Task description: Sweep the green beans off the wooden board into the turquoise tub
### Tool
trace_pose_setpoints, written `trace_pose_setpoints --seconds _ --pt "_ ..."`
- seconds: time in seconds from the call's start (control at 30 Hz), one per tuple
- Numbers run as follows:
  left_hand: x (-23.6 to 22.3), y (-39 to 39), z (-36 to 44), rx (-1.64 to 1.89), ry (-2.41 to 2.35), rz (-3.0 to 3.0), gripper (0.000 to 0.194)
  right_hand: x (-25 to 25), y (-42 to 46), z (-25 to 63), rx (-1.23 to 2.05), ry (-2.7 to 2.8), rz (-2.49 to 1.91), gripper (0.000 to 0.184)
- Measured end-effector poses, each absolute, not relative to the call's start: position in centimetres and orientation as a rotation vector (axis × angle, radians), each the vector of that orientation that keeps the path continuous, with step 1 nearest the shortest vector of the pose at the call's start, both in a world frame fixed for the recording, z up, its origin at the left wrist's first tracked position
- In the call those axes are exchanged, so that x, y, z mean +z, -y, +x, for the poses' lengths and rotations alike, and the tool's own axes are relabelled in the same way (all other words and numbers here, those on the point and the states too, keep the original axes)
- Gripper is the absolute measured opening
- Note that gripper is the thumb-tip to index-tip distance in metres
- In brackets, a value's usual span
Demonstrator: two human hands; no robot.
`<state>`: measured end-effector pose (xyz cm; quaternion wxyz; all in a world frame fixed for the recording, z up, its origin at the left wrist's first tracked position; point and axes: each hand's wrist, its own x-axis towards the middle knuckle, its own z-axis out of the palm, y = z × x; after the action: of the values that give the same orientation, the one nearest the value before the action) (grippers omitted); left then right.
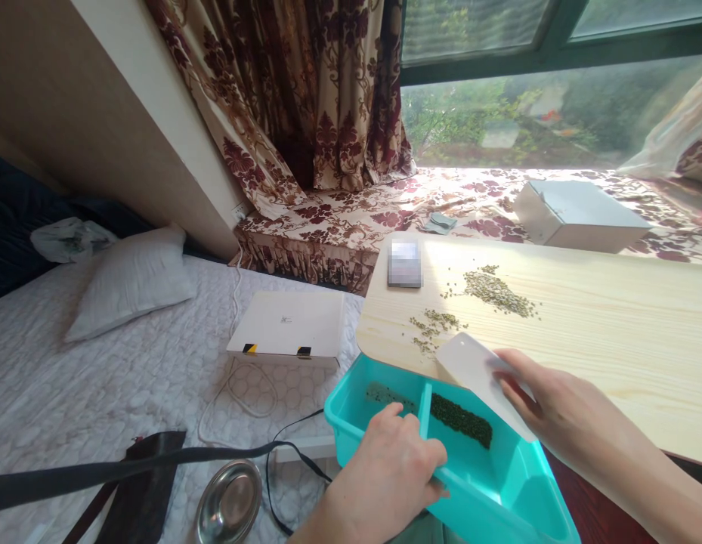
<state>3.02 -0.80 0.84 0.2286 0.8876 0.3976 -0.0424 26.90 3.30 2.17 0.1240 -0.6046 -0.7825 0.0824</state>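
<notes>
My left hand [393, 465] grips the near rim of a teal divided tray [501, 491], held against the edge of a pale wooden table [611, 340]. Small green beans lie in both compartments of the tray [461, 419]. My right hand [560, 408] holds a flat white scraper card [475, 370], tilted over the table edge above the tray. Two loose patches of green beans lie on the table, one near the scraper [435, 325] and a larger one farther back [498, 291].
A phone [405, 263] lies on the table's far left corner. A white box [288, 329], cables, a metal bowl [229, 502] and a black strap [129, 468] lie on the bed. A pillow [132, 279] lies at left. Another white box [577, 215] sits on the window seat.
</notes>
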Motion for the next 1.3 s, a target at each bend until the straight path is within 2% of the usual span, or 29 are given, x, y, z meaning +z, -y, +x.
trace_pose_setpoints --seconds 0.53,0.87,1.3 --pt "-0.3 0.9 4.9 -0.011 -0.966 2.529 0.025 2.8 -3.2 24.0 0.378 2.32 -1.54 0.022" --pt "0.8 1.0 3.1 -0.103 -1.101 2.444 0.025 1.3 -3.6 28.8 0.135 2.15 -1.91 0.018" --pt "0.5 1.7 1.9 -0.116 -1.203 2.378 0.027 1.3 -5.7 23.1 0.206 2.175 -1.731 0.019"
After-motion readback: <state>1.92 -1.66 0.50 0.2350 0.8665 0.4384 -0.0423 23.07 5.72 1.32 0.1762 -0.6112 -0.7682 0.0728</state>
